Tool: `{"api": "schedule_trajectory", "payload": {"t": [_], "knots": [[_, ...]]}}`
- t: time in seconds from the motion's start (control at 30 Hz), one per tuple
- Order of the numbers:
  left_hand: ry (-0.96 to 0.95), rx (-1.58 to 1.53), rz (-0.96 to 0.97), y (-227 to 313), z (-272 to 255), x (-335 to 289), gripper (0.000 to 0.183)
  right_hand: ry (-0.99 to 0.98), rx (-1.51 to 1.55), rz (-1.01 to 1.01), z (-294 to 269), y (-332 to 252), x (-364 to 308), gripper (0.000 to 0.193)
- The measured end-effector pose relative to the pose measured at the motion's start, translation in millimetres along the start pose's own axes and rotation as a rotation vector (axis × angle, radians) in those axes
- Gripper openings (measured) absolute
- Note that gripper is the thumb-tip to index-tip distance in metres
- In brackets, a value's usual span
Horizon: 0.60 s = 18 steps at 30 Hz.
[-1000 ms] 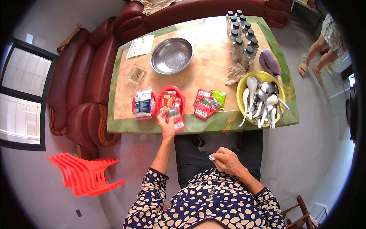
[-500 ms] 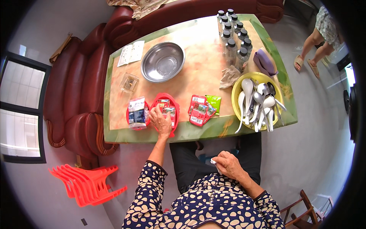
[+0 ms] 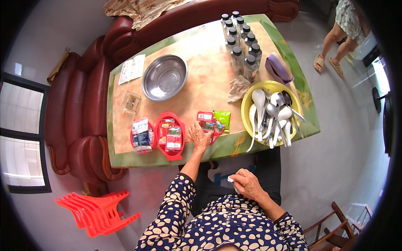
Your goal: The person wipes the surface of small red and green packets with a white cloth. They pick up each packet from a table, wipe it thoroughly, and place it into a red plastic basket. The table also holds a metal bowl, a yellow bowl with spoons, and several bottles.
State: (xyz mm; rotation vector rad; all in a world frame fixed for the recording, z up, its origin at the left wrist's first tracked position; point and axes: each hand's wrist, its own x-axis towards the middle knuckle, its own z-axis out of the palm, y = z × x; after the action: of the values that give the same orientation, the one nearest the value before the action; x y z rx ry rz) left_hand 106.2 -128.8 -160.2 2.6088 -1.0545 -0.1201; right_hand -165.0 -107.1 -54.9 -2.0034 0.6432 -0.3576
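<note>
A left hand (image 3: 198,136) partly hides flat, rectangular red packets (image 3: 218,129) on the green-edged table (image 3: 234,147), its fingers' grip unclear, the print illegible. The right hand (image 3: 248,184) clenches a mostly covered white item (image 3: 230,179).

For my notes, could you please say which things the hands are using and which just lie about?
Apparently in use: red packets at the left hand; red basket; white item in the right hand.
Lying about: steel bowl; bottles; yellow basin.
</note>
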Motion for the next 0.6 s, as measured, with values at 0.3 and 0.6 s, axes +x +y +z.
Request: {"api": "schedule_trajectory", "payload": {"t": [0.3,0.6], "knots": [[-0.405,-1.307,-0.322,3,-56,-29,0.028,0.23,0.161,0.022,-16,-11,22,0.02],[-0.733,-1.925,-0.28,52,-115,-115,0.044,0.492,-0.027,-0.185,12,-41,72,0.033]]}}
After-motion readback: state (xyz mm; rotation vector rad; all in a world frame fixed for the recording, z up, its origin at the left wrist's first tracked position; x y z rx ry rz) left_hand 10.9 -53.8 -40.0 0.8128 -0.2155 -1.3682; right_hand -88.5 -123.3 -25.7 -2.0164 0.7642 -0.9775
